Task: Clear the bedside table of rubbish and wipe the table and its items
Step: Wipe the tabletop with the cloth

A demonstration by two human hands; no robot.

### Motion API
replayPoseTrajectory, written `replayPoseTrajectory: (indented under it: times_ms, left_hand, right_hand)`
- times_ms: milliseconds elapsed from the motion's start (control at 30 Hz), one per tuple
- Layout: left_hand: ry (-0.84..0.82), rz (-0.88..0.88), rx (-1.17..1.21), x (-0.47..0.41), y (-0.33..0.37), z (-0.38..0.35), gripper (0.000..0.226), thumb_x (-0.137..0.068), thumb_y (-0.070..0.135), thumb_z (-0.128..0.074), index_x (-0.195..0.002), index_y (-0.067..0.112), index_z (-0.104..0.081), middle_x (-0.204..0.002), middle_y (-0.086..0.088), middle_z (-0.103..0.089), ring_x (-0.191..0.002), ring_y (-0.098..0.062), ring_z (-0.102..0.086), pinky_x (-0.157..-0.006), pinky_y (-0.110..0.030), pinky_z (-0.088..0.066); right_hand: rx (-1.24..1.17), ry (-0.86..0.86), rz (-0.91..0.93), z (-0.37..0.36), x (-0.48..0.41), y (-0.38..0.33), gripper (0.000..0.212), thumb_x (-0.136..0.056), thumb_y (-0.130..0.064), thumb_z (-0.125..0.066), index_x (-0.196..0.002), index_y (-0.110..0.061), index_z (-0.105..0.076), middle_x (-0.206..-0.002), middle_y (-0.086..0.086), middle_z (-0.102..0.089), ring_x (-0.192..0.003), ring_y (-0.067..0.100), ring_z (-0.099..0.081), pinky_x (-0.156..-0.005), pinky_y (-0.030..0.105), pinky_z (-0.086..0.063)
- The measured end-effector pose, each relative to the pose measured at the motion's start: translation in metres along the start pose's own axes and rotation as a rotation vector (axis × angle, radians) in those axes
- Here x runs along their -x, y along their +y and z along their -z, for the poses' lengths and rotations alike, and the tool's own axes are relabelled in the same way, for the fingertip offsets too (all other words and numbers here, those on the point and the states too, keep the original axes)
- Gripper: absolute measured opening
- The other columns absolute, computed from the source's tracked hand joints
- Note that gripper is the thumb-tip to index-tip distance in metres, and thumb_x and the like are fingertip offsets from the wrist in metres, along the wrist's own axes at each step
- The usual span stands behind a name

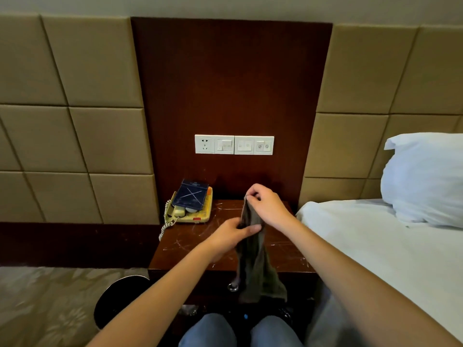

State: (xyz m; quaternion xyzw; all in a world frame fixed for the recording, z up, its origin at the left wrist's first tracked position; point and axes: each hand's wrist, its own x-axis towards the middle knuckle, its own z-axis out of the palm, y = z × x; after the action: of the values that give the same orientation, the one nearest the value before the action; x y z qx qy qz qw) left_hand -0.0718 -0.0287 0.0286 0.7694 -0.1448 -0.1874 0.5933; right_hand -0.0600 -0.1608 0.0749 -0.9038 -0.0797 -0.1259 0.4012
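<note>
A dark cloth (253, 261) hangs above the front of the bedside table (185, 244), its lower end dropping past the table's front edge. The right hand (269, 207) pinches its top corner; the left hand (231, 235) grips it lower down, thumb across the fabric. On the table's back left corner sits a yellowed telephone (201, 214) with a dark blue booklet (190, 195) lying on it. Left of the table stands what looks like a dark round bin (117, 300).

Bedside table (190, 244): dark wood, top scratched with pale marks.
On it: a yellowed telephone (198, 215) at the back left, coiled cord over the left edge.
On the telephone: a dark blue booklet (190, 195).
Bed (375, 246): just right of the table, bearing a white pillow (426, 179).
Floor (50, 296): patterned carpet, a black bin (117, 296) standing left of the table.
</note>
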Motion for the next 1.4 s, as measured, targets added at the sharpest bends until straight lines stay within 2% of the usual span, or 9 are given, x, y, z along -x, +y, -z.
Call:
replayPoseTrajectory:
  times_ms: [267,433,567,733,867,1033,1200,1333,1400]
  left_hand:
    - [0.113,0.049,-0.400,0.000,-0.012,0.048,0.015,-0.095,0.026,-0.052,-0.095,0.017,-0.064,-0.091,0.001,-0.061,-0.096,-0.019,-0.059,-0.075,-0.024,-0.046]
    - [0.175,0.113,-0.303,0.003,0.002,0.069,0.031,-0.089,0.037,-0.059,-0.090,0.007,-0.056,-0.084,-0.005,-0.060,-0.077,-0.017,-0.060,-0.063,-0.022,-0.047]
    - [0.295,0.132,-0.245,-0.002,0.018,0.071,0.031,-0.091,0.034,-0.058,-0.106,0.006,-0.059,-0.091,-0.008,-0.064,-0.083,-0.021,-0.062,-0.072,-0.029,-0.050]
    - [0.262,0.134,0.205,-0.012,0.050,0.036,0.031,-0.094,0.025,-0.056,-0.115,0.003,-0.062,-0.099,-0.015,-0.069,-0.093,-0.028,-0.066,-0.092,-0.041,-0.051]
    - [0.246,0.098,0.409,-0.014,0.059,0.027,0.044,-0.095,0.042,-0.049,-0.110,0.003,-0.063,-0.106,-0.015,-0.069,-0.102,-0.031,-0.065,-0.094,-0.045,-0.050]
    - [0.039,0.023,0.341,-0.002,0.061,0.033,0.037,-0.095,0.034,-0.051,-0.110,0.002,-0.062,-0.098,-0.010,-0.064,-0.094,-0.022,-0.063,-0.080,-0.031,-0.053]
    - [-0.109,-0.026,0.340,0.007,0.055,0.045,0.028,-0.096,0.010,-0.047,-0.119,-0.002,-0.056,-0.101,-0.012,-0.066,-0.090,-0.020,-0.066,-0.074,-0.026,-0.057]
    - [-0.090,-0.042,0.225,0.007,0.057,0.047,0.028,-0.096,-0.002,-0.041,-0.119,-0.002,-0.056,-0.100,-0.012,-0.066,-0.089,-0.018,-0.066,-0.072,-0.024,-0.055]
    - [-0.073,-0.040,0.121,0.007,0.060,0.048,0.027,-0.097,-0.002,-0.040,-0.115,0.003,-0.060,-0.106,-0.014,-0.063,-0.098,-0.020,-0.063,-0.080,-0.027,-0.053]
  right_hand:
    - [0.192,0.121,-0.085,0.047,0.000,0.040,0.015,-0.098,-0.022,-0.049,-0.085,-0.022,-0.055,-0.075,-0.006,-0.056,-0.075,0.016,-0.056,-0.062,0.027,-0.041]
    - [0.345,0.147,-0.136,0.046,0.007,0.045,0.014,-0.100,-0.027,-0.045,-0.101,-0.016,-0.053,-0.081,-0.001,-0.058,-0.075,0.019,-0.060,-0.066,0.030,-0.048]
    - [0.410,0.180,-0.155,0.041,0.007,0.029,0.020,-0.099,-0.027,-0.044,-0.101,-0.011,-0.055,-0.091,0.009,-0.063,-0.086,0.031,-0.064,-0.071,0.037,-0.051]
    - [-0.087,0.052,-0.208,0.011,0.006,-0.021,0.017,-0.089,-0.022,-0.056,-0.084,-0.009,-0.066,-0.089,0.013,-0.069,-0.077,0.027,-0.069,-0.069,0.044,-0.060]
    - [-0.271,-0.052,-0.222,0.004,0.005,-0.042,0.022,-0.094,-0.016,-0.050,-0.097,-0.005,-0.069,-0.092,0.014,-0.070,-0.078,0.025,-0.069,-0.072,0.038,-0.060]
    - [-0.526,-0.307,-0.336,0.015,0.009,-0.045,0.033,-0.097,0.004,-0.035,-0.126,0.001,-0.050,-0.109,0.020,-0.063,-0.076,0.026,-0.069,-0.064,0.030,-0.060]
    - [-0.701,-0.460,-0.317,0.035,0.013,-0.033,0.029,-0.099,-0.002,-0.040,-0.121,-0.006,-0.058,-0.114,0.016,-0.067,-0.087,0.027,-0.071,-0.069,0.031,-0.059]
    - [-0.264,-0.141,-0.083,0.033,0.010,-0.026,0.023,-0.096,-0.003,-0.041,-0.101,-0.014,-0.060,-0.085,0.007,-0.069,-0.058,0.015,-0.061,-0.052,0.023,-0.053]
    - [-0.090,-0.046,0.050,0.031,0.006,-0.021,0.017,-0.092,-0.006,-0.049,-0.094,-0.018,-0.060,-0.084,0.004,-0.063,-0.067,0.014,-0.058,-0.059,0.026,-0.051]
